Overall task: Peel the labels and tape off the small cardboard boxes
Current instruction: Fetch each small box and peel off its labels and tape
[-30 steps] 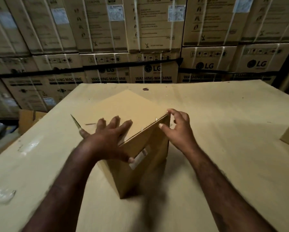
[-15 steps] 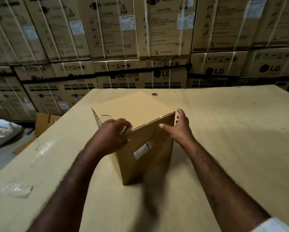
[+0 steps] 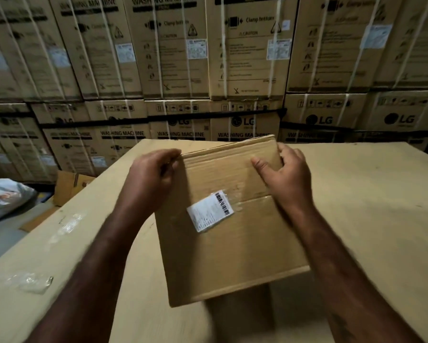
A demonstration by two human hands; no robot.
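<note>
A small cardboard box (image 3: 227,219), at frame centre, is held tilted by its upper corners: left hand (image 3: 149,179) curled, right hand (image 3: 284,174) pinching. Judged light, stiff; the label (image 3: 210,210) is best lifted at a corner.

Browns and tans, one white patch.
The box (image 3: 232,256) is plain brown cardboard; its label (image 3: 209,211) is white with black print (a barcode stripes one edge). The table (image 3: 369,231) is pale tan; the stacked cartons (image 3: 175,58) are brown, black-lettered, crossed by white straps.
</note>
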